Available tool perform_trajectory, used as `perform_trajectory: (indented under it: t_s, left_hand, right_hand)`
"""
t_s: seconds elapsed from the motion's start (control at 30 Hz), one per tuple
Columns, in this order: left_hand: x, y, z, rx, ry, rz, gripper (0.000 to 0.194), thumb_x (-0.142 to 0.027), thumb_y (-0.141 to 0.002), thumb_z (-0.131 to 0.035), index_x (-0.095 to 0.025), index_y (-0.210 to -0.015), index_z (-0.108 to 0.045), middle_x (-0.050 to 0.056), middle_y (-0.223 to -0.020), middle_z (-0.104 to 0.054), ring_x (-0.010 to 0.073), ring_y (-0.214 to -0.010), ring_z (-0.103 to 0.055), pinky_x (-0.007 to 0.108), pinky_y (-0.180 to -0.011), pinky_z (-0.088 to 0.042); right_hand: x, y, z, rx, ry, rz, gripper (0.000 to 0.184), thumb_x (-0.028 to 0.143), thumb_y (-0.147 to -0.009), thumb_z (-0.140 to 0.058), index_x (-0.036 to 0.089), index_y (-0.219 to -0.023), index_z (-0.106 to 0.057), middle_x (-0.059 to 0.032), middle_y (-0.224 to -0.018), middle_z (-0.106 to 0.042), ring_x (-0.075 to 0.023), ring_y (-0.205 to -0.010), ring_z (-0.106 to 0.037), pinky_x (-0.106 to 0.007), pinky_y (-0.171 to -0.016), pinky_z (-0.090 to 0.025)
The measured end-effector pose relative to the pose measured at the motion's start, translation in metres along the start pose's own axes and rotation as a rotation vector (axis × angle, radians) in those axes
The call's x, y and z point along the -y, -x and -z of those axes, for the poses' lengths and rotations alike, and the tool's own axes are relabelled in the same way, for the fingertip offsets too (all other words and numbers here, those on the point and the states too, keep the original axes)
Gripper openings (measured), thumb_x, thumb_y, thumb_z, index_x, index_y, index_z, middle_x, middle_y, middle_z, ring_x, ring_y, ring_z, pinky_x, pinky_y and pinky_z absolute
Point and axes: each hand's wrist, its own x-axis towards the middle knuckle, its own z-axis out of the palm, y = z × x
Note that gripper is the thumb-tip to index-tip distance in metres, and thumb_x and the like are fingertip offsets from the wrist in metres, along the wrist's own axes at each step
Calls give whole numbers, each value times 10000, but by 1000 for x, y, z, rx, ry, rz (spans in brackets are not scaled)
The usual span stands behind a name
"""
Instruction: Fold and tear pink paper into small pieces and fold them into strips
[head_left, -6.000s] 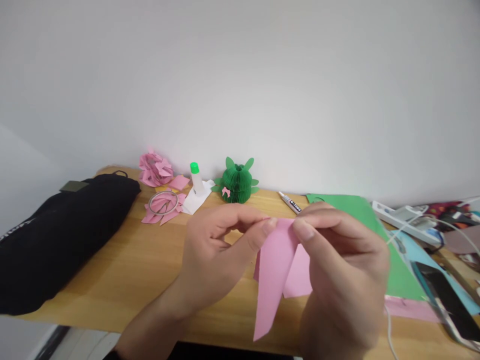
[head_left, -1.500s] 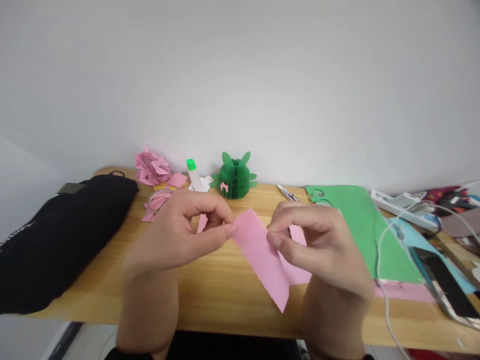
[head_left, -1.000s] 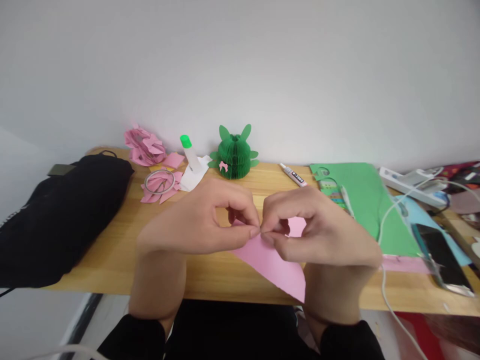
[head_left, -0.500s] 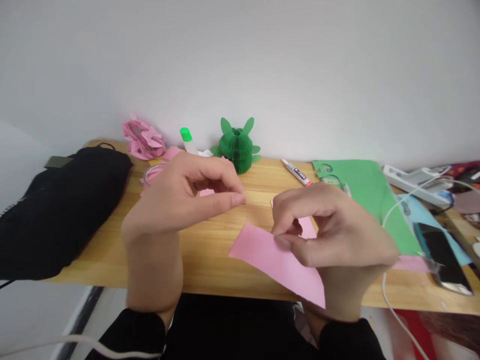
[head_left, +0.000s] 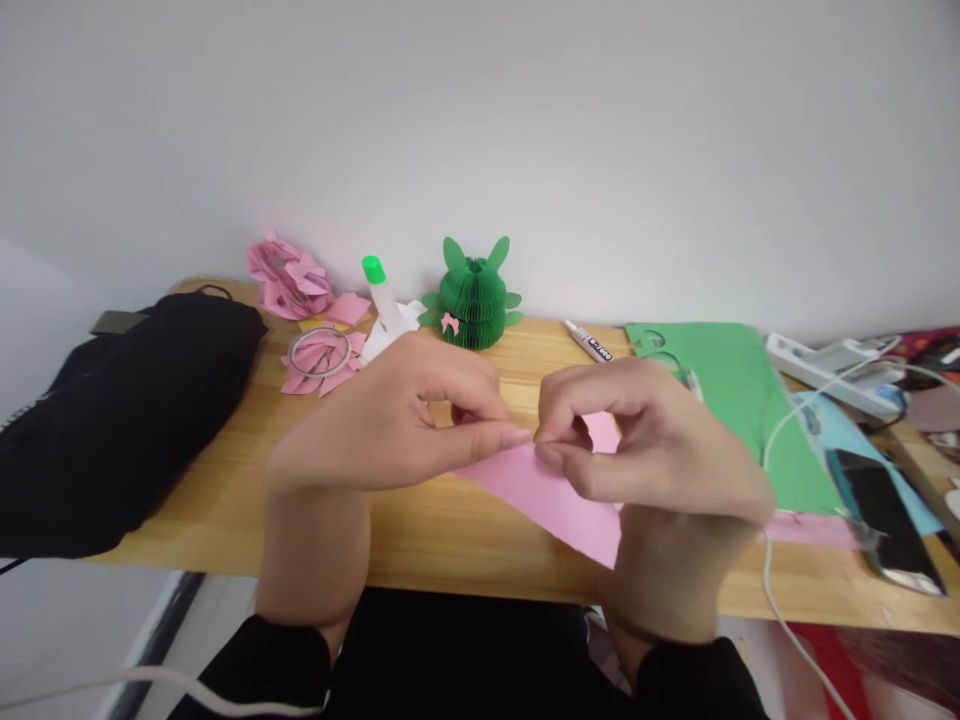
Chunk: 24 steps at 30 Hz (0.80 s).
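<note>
A strip of pink paper (head_left: 559,495) is held above the front of the wooden table (head_left: 240,500). My left hand (head_left: 397,425) pinches its upper edge between thumb and forefinger. Right beside it my right hand (head_left: 645,440) pinches the same edge, fingertips almost touching the left ones. The strip slants down to the right, its lower tip near the table's front edge. Part of the paper is hidden behind my right hand.
A black bag (head_left: 112,420) lies at the left. Along the back stand crumpled pink paper (head_left: 289,280), a tape ring (head_left: 320,352) on pink scraps, a green-capped glue bottle (head_left: 381,295), a green paper cactus (head_left: 471,300) and a glue tube (head_left: 590,343). Green sheet (head_left: 727,400), phone (head_left: 885,515), cables and power strip (head_left: 832,360) at right.
My left hand, which had let go and hovered apart half a second ago, has come back to the pink strip and pinches it again next to my right hand.
</note>
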Motion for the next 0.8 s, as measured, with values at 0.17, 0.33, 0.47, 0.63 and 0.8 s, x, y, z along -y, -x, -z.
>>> perform_trajectory:
  t_s: [0.17, 0.33, 0.47, 0.63, 0.8]
  left_hand:
    - [0, 3, 6, -28, -73, -55, 278, -136, -806, -621, -164, -538, -550, -49, -498, -526, 66, -479, -456, 179, -486, -382]
    - [5, 8, 11, -80, -106, -90, 247, -140, -826, -615, -165, -583, -575, -51, -529, -570, 70, -516, -520, 181, -517, -414]
    - [6, 10, 12, -117, -124, -100, 232, -127, -816, -625, -166, -591, -585, -54, -536, -590, 67, -523, -537, 180, -526, -421]
    - [6, 9, 11, -146, -127, -100, 213, -109, -804, -624, -168, -601, -598, -54, -545, -591, 68, -531, -533, 184, -531, -417]
    - [9, 13, 16, -242, -129, -70, 238, -130, -811, -611, -176, -579, -585, -64, -515, -520, 69, -498, -464, 226, -574, -420]
  right_hand:
    - [-1, 3, 5, 4, 28, 3, 173, 39, -691, -550, 177, -587, -557, 54, -550, -536, -53, -497, -420, -191, -464, -372]
    - [-4, 7, 13, 0, 28, 37, 179, 31, -707, -562, 171, -595, -561, 57, -549, -535, -45, -495, -436, -190, -462, -361]
    - [-6, 12, 20, 5, 60, 63, 177, 50, -735, -567, 185, -620, -580, 52, -551, -543, -55, -505, -463, -202, -475, -374]
    - [-10, 22, 32, -6, 105, 79, 171, 66, -751, -569, 194, -639, -591, 31, -561, -555, -78, -513, -485, -227, -484, -404]
    - [-14, 35, 42, -29, 99, 134, 183, 53, -754, -561, 201, -658, -612, 38, -540, -553, -79, -502, -483, -229, -477, -402]
